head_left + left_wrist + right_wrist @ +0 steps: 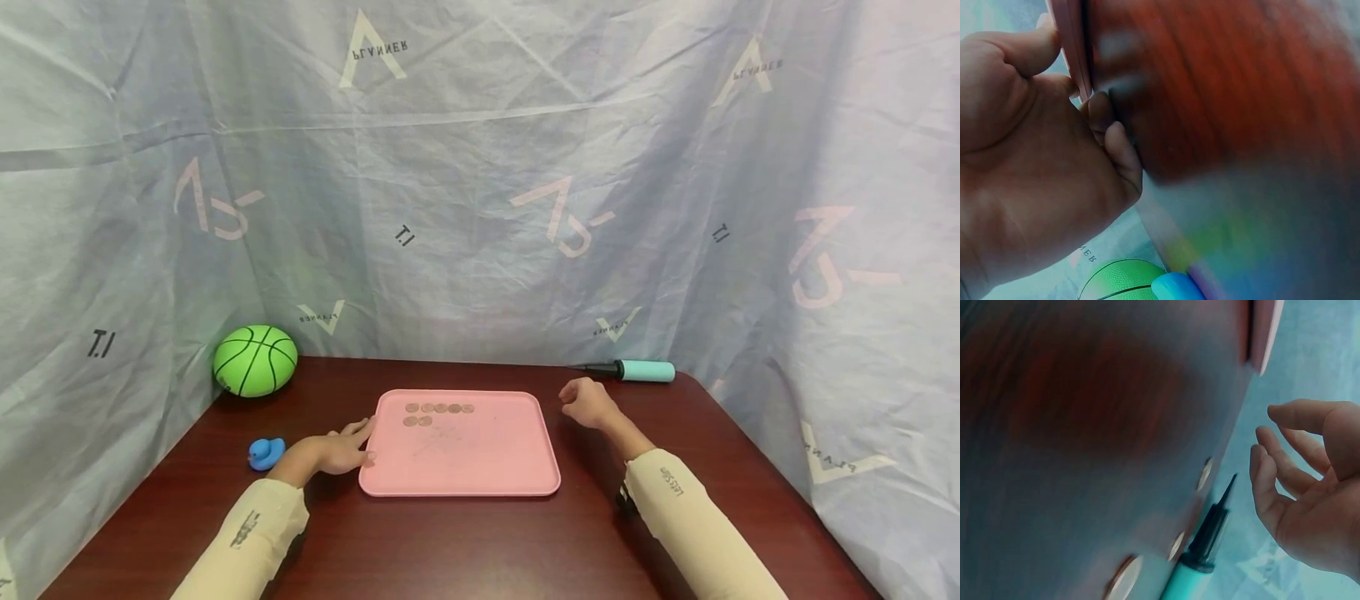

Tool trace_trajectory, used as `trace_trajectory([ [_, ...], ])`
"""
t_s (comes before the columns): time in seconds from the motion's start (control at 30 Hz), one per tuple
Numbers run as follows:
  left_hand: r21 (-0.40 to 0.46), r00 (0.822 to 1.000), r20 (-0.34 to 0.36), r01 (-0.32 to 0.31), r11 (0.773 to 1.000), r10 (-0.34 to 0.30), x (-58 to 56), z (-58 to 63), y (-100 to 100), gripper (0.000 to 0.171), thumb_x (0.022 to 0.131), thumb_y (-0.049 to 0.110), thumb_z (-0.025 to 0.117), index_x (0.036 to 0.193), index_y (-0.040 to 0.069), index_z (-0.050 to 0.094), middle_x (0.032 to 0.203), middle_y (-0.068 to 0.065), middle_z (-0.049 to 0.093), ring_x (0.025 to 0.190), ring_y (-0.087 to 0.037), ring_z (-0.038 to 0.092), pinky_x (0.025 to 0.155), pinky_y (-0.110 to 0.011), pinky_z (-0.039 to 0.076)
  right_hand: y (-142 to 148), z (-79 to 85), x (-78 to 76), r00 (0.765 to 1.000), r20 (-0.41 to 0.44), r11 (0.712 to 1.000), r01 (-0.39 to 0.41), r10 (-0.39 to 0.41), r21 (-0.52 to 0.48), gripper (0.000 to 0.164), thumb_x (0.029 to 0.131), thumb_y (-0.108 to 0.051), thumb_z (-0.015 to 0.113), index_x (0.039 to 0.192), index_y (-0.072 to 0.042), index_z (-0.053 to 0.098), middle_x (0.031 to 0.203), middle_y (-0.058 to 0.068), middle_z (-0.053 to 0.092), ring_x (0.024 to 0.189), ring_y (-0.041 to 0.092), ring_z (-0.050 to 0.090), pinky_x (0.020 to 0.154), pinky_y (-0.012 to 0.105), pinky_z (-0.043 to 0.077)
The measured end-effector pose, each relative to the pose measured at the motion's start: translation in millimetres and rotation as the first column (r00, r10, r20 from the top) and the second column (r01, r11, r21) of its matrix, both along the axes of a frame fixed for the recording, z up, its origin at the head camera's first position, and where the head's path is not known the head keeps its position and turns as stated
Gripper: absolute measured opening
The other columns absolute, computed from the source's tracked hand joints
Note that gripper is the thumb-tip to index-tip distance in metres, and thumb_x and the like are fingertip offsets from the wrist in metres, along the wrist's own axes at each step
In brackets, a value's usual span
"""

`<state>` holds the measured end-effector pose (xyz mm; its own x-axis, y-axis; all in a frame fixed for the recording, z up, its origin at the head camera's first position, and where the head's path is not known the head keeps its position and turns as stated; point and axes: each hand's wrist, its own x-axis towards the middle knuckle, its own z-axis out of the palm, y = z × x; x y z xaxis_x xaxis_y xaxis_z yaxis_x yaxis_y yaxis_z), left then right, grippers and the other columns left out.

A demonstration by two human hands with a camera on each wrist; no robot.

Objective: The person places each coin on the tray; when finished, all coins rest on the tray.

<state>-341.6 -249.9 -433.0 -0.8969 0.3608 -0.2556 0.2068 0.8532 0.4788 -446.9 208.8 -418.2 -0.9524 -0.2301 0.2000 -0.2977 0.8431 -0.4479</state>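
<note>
The fingers of my left hand (341, 452) are relaxed and spread, the thumb and forefinger touching the left rim of a pink tray (502, 458); how hard they press, and whether any fingertip reaches under the edge, I cannot tell. The fingers of my right hand (588, 404) are loosely bent and hold nothing, with a gap between them and my thumb; this hand is just to the right of the tray's far right corner, apart from it. The tray lies flat between my two hands, with seven coins (441, 408) in its far left part: five side by side in the far row, two in a shorter row just nearer to me, at its left end. Close to my right hand, three coin-like discs (1124, 581) lie on the dark red table (480, 546), seen in the right wrist view. Beyond that hand, a turquoise pump (647, 371) lies near the far edge, its black nozzle pointing left. A blue duck (264, 455) sits left of my left hand, and a green ball (255, 361) rests at the far left corner. Pale sleeves (690, 517) cover my forearms, and a grey printed drape (465, 275) hangs behind everything.
</note>
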Motion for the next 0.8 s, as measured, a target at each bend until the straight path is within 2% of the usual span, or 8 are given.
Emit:
trace_trajectory([
  [0.17, -0.001, 0.999, -0.003, -0.034, 0.999, 0.034, 3.4, 2.2, 3, 0.079, 0.1, 0.036, 0.054, 0.158, 0.001, 0.013, 0.16, -0.026, 0.015, 0.136, -0.062, 0.019, 0.108, -0.071, 0.015, 17, -3.6, -3.4, 0.997, 0.041, 0.998, 0.063, -0.064, 0.017, 0.021, 0.083, -0.006, 0.071, 0.103, -0.002, 0.071, 0.098, 0.01, 0.072, 0.087, 0.026, 0.067, 0.076, 0.044, 0.054],
  [0.27, 0.005, 1.0, 0.008, -0.021, 1.0, 0.021, 6.7, 8.1, 4, 0.078, 0.101, 0.036, 0.052, 0.157, 0.0, 0.012, 0.159, -0.027, 0.014, 0.136, -0.063, 0.018, 0.109, -0.07, 0.014, 26, -4.7, -4.9, 0.995, 0.064, 0.997, 0.077, -0.078, 0.018, 0.022, 0.082, -0.006, 0.071, 0.103, -0.001, 0.071, 0.096, 0.01, 0.072, 0.082, 0.024, 0.067, 0.074, 0.043, 0.054],
  [0.37, 0.0, 1.0, 0.007, -0.003, 1.0, 0.003, 9.2, 10.8, 3, 0.078, 0.101, 0.036, 0.051, 0.157, -0.002, 0.012, 0.158, -0.029, 0.014, 0.135, -0.064, 0.018, 0.108, -0.07, 0.014, 31, -6.7, -6.2, 0.994, 0.086, 0.997, 0.066, -0.068, 0.027, 0.022, 0.08, -0.006, 0.073, 0.101, 0.001, 0.071, 0.095, 0.011, 0.072, 0.083, 0.025, 0.067, 0.077, 0.043, 0.054],
  [0.6, -0.004, 1.0, 0.007, -0.028, 1.0, 0.028, 10.7, 13.0, 6, 0.076, 0.101, 0.029, 0.054, 0.157, -0.002, 0.013, 0.158, -0.029, 0.016, 0.135, -0.063, 0.019, 0.107, -0.071, 0.015, 38, -9.5, -8.8, 0.992, 0.118, 0.998, 0.037, -0.042, 0.048, 0.026, 0.082, -0.009, 0.076, 0.104, 0.005, 0.072, 0.1, 0.015, 0.072, 0.094, 0.03, 0.067, 0.083, 0.046, 0.053],
  [0.7, -0.009, 1.0, 0.001, -0.031, 0.999, 0.031, 10.4, 12.5, 6, 0.076, 0.1, 0.029, 0.054, 0.157, -0.002, 0.013, 0.158, -0.028, 0.017, 0.135, -0.063, 0.02, 0.108, -0.07, 0.016, 41, -10.3, -10.3, 0.992, 0.122, 0.998, 0.024, -0.03, 0.052, 0.026, 0.084, -0.01, 0.075, 0.104, 0.006, 0.071, 0.099, 0.015, 0.073, 0.092, 0.028, 0.066, 0.082, 0.044, 0.053],
  [0.8, -0.009, 1.0, -0.001, -0.026, 1.0, 0.026, 9.9, 12.6, 7, 0.076, 0.1, 0.028, 0.054, 0.157, -0.002, 0.013, 0.158, -0.029, 0.017, 0.135, -0.063, 0.02, 0.107, -0.07, 0.016, 42, -10.8, -10.4, 0.989, 0.149, 1.0, 0.013, -0.016, 0.022, 0.024, 0.085, -0.009, 0.074, 0.103, 0.006, 0.071, 0.096, 0.015, 0.073, 0.083, 0.025, 0.065, 0.074, 0.041, 0.054],
])
